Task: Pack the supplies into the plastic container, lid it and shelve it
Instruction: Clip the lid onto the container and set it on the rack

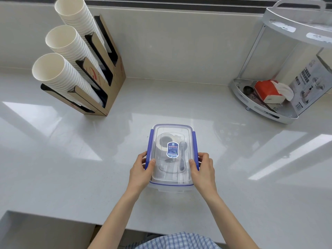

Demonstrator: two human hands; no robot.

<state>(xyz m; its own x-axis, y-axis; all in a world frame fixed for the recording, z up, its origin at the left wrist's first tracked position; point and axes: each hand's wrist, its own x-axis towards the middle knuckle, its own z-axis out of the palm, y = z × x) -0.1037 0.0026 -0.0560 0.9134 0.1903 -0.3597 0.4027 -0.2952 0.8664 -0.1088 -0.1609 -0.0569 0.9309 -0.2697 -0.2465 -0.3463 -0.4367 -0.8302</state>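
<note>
A clear plastic container [172,185] with a transparent lid [171,133] and blue side clasps sits on the white counter in front of me. A blue-and-white sticker [172,149] marks the lid's middle. Dark supplies, among them a roll of tape, show dimly through the lid. My left hand [141,170] grips the left side at the blue clasp, thumb on the lid. On the opposite side my right hand [203,170] holds the right clasp the same way. A grey two-tier corner shelf [269,112] stands at the far right.
A cardboard holder with three stacks of white paper cups [71,69] stands at the back left. The shelf's lower tier holds a red tissue pack [265,90], a dark scoop and a printed box. The counter's front edge [161,229] runs near my body.
</note>
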